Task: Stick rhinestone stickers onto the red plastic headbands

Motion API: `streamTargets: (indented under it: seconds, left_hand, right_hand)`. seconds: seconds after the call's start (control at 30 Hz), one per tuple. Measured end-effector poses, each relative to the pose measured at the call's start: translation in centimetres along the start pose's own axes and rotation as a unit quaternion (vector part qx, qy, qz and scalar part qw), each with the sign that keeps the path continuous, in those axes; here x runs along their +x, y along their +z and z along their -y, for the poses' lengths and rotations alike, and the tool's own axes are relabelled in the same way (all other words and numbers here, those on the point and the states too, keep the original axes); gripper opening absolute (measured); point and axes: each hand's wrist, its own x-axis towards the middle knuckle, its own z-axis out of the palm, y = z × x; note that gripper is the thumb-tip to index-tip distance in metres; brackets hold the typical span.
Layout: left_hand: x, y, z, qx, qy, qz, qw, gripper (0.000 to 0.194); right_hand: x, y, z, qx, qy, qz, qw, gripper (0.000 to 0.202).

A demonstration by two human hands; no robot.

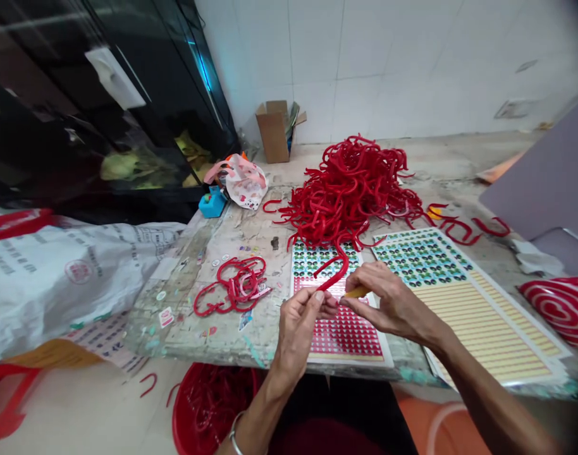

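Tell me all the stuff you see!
cabinet: one, black, back left
box: one, brown, by wall
bag: one, white-pink, near box
little tub: one, blue, beside bag
table: one, greyish, middle
big strip pile: one, red, table back
small strip pile: one, red, table left
sticker sheets: several, many colours, middle and right
packet: one, red-white, right edge
panel: one, grey, right
sack: one, white, far left
plastic frame: one, red, floor left
basin: one, red, below table
bucket: one, orange, below table
floor strips: two, red, lower left
left hand: one, bare, holding red strip
right hand: one, bare, holding yellow thing
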Motion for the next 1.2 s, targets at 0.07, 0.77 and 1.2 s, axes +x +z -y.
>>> streamTargets:
  seconds: [0.07, 0.77, 1.2]
  left_hand:
    - [0.0, 0.1, 0.4, 0.001, 0.004, 0.000, 1.000, 0.023]
    - [-0.1, 0.5, 2.0, -0.084, 0.015, -0.048, 0.995, 0.020]
    - [-0.3, 0.1, 3.7, -0.092, -0.060, -0.081, 0.991, 0.022]
  right_hand:
    - [0.0, 0.0, -0.1, -0.018, -0.003, 0.012, 1.000, 0.009]
    - [-2.3, 7.9, 1.6, 0.613, 0.380, -0.222, 0.656, 0.028]
    - [-1.9, 5.8, 1.0, 0.448, 0.330, -0.189, 0.809, 0.024]
